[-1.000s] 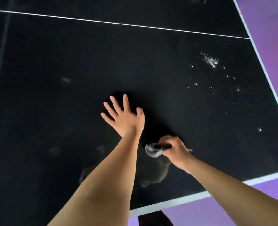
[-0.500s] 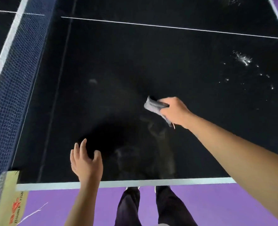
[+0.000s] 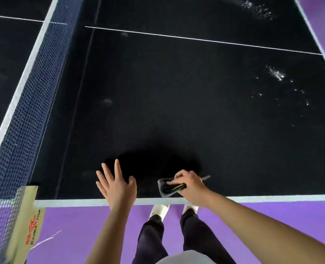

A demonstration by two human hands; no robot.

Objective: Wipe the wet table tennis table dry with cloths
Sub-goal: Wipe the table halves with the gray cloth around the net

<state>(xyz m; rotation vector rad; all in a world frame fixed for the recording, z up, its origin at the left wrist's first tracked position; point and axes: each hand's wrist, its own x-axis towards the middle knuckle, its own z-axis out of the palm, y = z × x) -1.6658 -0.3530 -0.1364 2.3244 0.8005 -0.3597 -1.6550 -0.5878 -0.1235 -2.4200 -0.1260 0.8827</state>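
While right hand (image 3: 191, 185) grips cloth (image 3: 164, 190), left hand (image 3: 118, 187) spread, table (image 3: 177, 92) edge.

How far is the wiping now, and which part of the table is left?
Done, it seems: the table near the net looks dry. In hand: the right hand grips the cloth at the near edge; the left hand is open beside it. Left: shining drops on the right side and in the far right corner.
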